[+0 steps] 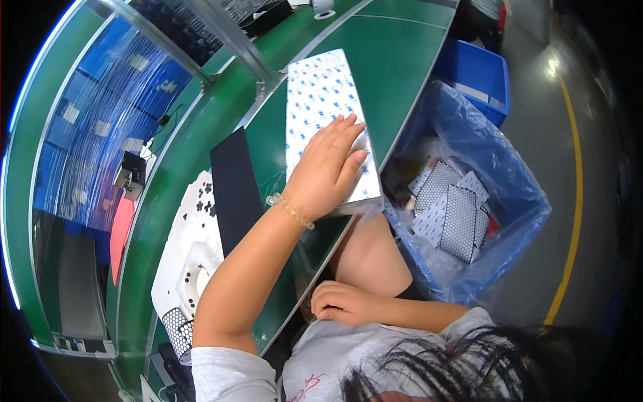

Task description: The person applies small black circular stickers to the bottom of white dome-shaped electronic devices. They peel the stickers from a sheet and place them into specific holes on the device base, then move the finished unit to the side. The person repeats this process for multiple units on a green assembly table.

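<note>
My left hand (pixel 328 164) lies flat on a long white stack of film-covered sheets (pixel 321 87) with a small blue repeating print. Its fingers are stretched out and pressed lightly together, pointing toward the far end. The stack rests on the green table (pixel 395 63) along its right edge. A bracelet of clear beads (pixel 291 208) circles my left wrist. Down at the table's edge, by my lap, my right hand (pixel 341 301) is loosely curled, with nothing visible in it. A plain black strip (pixel 238 187) lies left of the stack.
Right of the table stands a bin lined with blue plastic (pixel 495 147), holding patterned offcuts (pixel 449 208). Behind it is a blue crate (pixel 475 70). A white sheet with black dots (pixel 194 228) and a honeycomb-patterned roll (pixel 177 331) lie left. A metal post (pixel 231 40) rises from the table.
</note>
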`<state>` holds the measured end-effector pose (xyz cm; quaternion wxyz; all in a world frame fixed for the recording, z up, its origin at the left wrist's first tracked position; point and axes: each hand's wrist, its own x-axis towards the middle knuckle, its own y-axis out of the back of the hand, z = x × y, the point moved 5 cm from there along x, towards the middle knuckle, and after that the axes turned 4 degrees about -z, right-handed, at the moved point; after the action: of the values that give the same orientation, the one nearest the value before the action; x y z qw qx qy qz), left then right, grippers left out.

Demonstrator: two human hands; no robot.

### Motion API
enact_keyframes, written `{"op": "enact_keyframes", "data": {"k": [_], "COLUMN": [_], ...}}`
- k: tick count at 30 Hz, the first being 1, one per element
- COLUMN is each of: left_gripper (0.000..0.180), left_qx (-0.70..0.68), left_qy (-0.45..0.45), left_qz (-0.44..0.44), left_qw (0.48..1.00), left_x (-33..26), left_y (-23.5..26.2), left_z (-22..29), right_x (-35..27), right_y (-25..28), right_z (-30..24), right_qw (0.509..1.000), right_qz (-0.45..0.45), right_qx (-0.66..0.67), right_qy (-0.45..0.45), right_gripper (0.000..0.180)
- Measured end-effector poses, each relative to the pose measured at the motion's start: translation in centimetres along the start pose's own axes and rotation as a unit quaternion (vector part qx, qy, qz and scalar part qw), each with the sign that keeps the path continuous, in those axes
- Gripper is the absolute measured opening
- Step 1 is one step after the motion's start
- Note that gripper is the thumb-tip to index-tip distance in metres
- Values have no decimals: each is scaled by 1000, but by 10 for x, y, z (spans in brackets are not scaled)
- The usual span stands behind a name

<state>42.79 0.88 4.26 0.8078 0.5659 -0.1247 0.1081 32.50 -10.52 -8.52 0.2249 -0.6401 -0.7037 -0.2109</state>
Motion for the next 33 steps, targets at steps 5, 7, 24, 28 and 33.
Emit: {"op": "enact_keyframes", "data": {"k": [5, 7, 24, 28, 33], "left_gripper": [32, 33, 19, 21, 22], "left_qx": [-42, 34, -150, -140, -123], "left_qy": [5, -45, 257, 245, 198], "left_qz": [120, 35, -111, -122, -130], "left_qw": [992, 998, 948, 952, 964], "left_x": [-61, -89, -192, -186, -177], "left_y": [66, 73, 44, 52, 63], "left_z": [-8, -3, -36, -44, -63], "right_x": [-6, -4, 112, 133, 120], "right_y": [7, 8, 67, 77, 79], "right_z": [-26, -35, -96, -73, -55], "right_qw": [1000, 1000, 836, 806, 764], "right_qz": [7, 8, 32, -132, -197], "right_qx": [-13, -22, -543, -575, -611], "right_qy": [10, 6, 73, 44, 56], "right_gripper": [7, 7, 28, 26, 20]}}
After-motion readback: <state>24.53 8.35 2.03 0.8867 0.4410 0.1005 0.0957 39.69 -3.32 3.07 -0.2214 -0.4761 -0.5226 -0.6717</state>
